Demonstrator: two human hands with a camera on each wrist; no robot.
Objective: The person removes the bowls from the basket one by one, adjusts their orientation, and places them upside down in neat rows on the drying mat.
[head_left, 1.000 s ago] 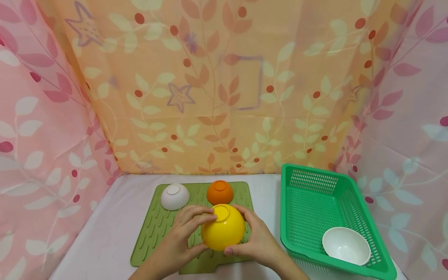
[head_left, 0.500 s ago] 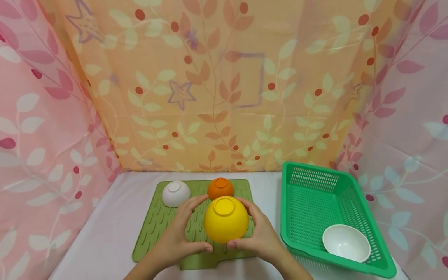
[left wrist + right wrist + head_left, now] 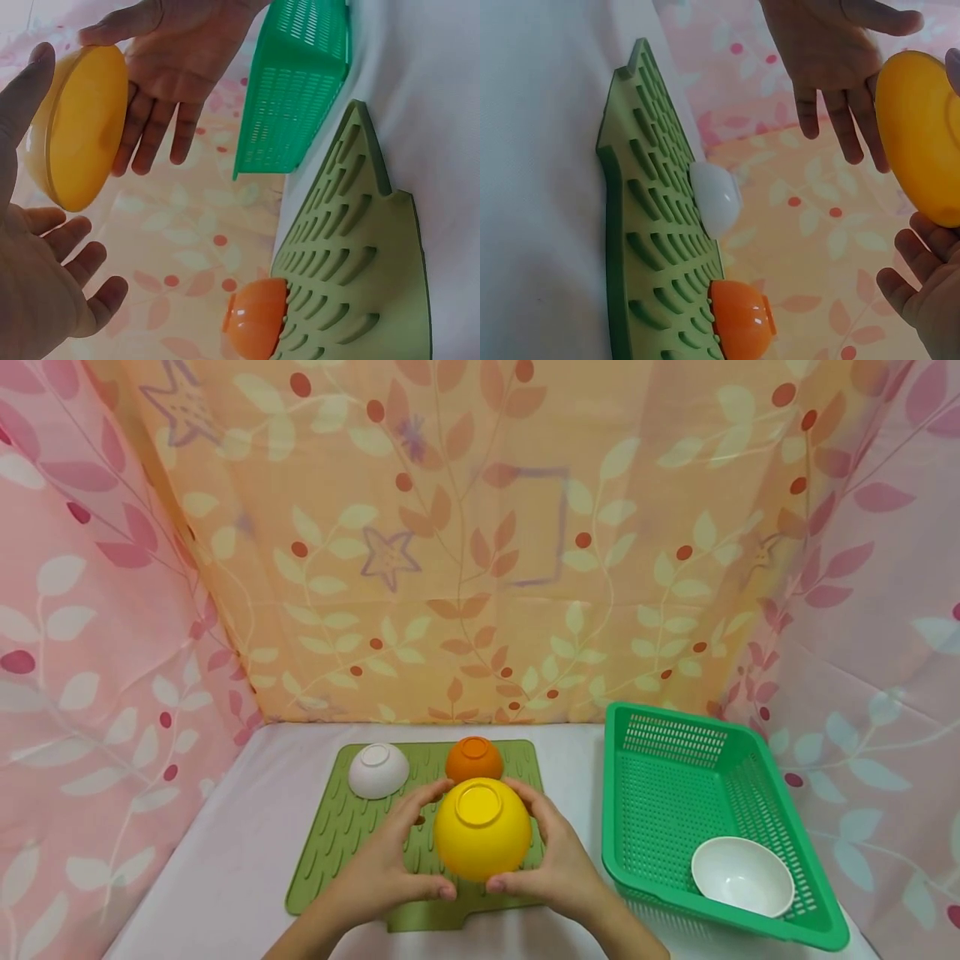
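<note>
A yellow bowl (image 3: 482,831) is held upside down over the green draining mat (image 3: 330,835), its foot ring facing up. My right hand (image 3: 558,860) grips its right side, thumb at the near rim and fingers on the far side. My left hand (image 3: 382,864) is spread beside the bowl's left side, thumb apart from it and fingertips near its far edge. In the left wrist view the bowl's yellow inside (image 3: 90,127) shows between both hands. An orange bowl (image 3: 474,758) and a white bowl (image 3: 378,771) lie upside down on the mat's far part.
A green plastic basket (image 3: 611,802) stands at the right of the white-covered table (image 3: 225,827). Inside its near right corner lies a white bowl (image 3: 742,877), mouth up. Printed curtains (image 3: 465,543) enclose the table at the back and sides.
My left hand has loosened from the yellow bowl, its fingers and thumb spreading away. The bowl has come up slightly with my right hand still holding it. Basket and other bowls stay in place.
</note>
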